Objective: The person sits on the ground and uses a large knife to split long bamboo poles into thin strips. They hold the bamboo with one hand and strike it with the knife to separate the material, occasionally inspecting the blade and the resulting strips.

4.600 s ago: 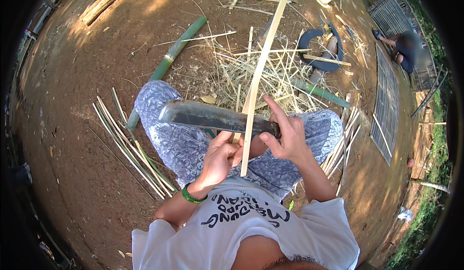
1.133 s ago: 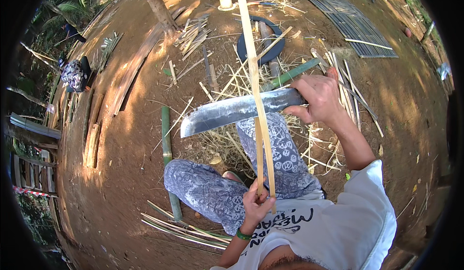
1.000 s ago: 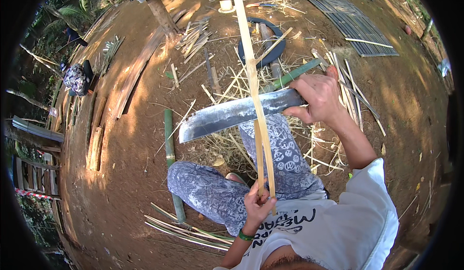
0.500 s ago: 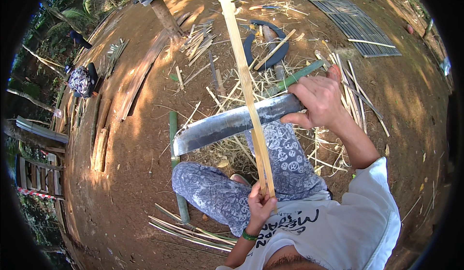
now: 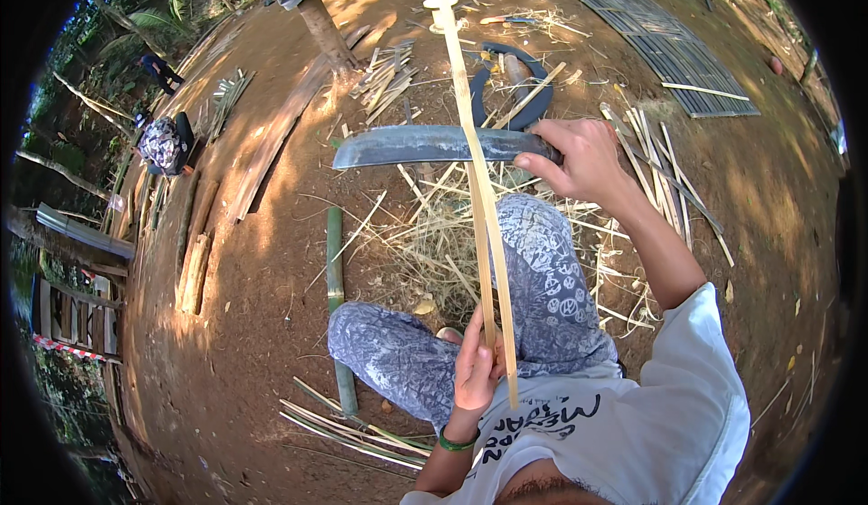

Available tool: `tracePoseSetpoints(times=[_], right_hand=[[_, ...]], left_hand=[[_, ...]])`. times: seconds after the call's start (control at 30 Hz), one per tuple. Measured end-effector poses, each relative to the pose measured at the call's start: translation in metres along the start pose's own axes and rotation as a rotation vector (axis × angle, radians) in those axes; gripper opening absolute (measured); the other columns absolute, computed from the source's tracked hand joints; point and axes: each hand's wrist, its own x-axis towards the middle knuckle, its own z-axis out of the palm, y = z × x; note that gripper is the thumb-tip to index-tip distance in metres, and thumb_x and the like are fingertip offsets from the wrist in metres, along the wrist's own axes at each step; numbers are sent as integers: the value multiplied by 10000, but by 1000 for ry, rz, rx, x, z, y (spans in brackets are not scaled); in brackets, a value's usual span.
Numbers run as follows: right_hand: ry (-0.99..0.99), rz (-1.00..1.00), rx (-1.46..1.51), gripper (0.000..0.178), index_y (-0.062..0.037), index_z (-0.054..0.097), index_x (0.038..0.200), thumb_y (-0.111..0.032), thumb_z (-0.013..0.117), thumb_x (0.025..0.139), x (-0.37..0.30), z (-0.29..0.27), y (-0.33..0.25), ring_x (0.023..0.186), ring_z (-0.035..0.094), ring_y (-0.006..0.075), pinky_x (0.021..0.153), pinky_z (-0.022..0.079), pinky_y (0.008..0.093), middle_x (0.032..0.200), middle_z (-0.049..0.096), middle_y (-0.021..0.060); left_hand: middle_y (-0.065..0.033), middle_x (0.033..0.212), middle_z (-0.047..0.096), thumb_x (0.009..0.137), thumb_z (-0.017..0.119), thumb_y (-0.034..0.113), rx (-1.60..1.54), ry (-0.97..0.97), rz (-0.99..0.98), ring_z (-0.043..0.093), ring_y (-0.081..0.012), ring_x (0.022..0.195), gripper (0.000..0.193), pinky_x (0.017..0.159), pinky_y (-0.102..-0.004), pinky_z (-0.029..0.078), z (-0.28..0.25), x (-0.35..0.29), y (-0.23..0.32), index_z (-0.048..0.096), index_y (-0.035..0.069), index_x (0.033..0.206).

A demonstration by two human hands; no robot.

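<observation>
A person in a white shirt, knees bent over bare dirt ground (image 5: 262, 351), works a long, broad blade (image 5: 398, 146) through a pale strip (image 5: 461, 80) of what looks like bamboo. The strip is held up above the ground in front of the body, its far end running out of view. The right hand (image 5: 586, 166) grips the blade at its right end, fingers curled round it and thumb laid along the near side. The left hand (image 5: 472, 377) is at the strip's near end, fingers raised beside the rear half (image 5: 481, 261); whether they pinch it is hard to tell from here.

The split looks well begun but unfinished. Between body and blade the strip is parted, the front half (image 5: 504, 324) passing over the steel and the rear half behind it; past the blade, a long stretch appears to be in one piece.

Finished-looking strips (image 5: 676, 186) lie toward the ground's right edge, with a smaller bunch (image 5: 348, 432) near the left knee. Shavings (image 5: 425, 243) litter the ground beyond the legs. A length of green bamboo (image 5: 335, 261), apparently unsplit, lies by that same knee.
</observation>
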Motion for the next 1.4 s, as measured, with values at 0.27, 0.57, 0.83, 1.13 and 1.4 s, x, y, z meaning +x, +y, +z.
tracePoseSetpoints(times=[0.27,0.57,0.83,1.13,1.4], right_hand=[[-345,282,214,580,-47,758,1031,-589,591,913,14,30,21,837,655,385,744,490,486,724,661,212],[-304,21,39,577,-44,717,788,-597,599,904,4,75,-10,524,623,368,555,490,486,522,585,166],[-343,-283,90,595,-28,650,749,-608,626,877,-21,93,-28,474,601,360,490,474,485,533,590,149],[-431,-152,70,639,-31,634,691,-633,581,899,-12,95,-13,490,605,371,509,483,478,535,587,155],[-341,-73,14,536,-68,602,688,-576,626,860,-5,98,-7,525,615,349,500,480,450,563,593,132]], left_hand=[[-22,760,484,1023,432,28,-101,84,-181,333,-41,493,578,440,-194,265,10,9,24,233,91,1562],[0,785,500,1048,388,85,-299,232,-175,386,-32,499,545,426,-182,337,-14,65,24,244,119,1572],[68,667,398,1094,383,163,-207,267,-131,335,-24,488,479,421,-198,293,-26,83,-5,300,131,1564],[74,668,420,1094,377,165,-98,199,-66,347,-22,498,493,432,-187,311,-39,64,-34,276,126,1575],[74,656,399,1092,378,138,26,228,43,344,-12,518,508,465,-188,316,-47,58,-38,249,98,1581]])
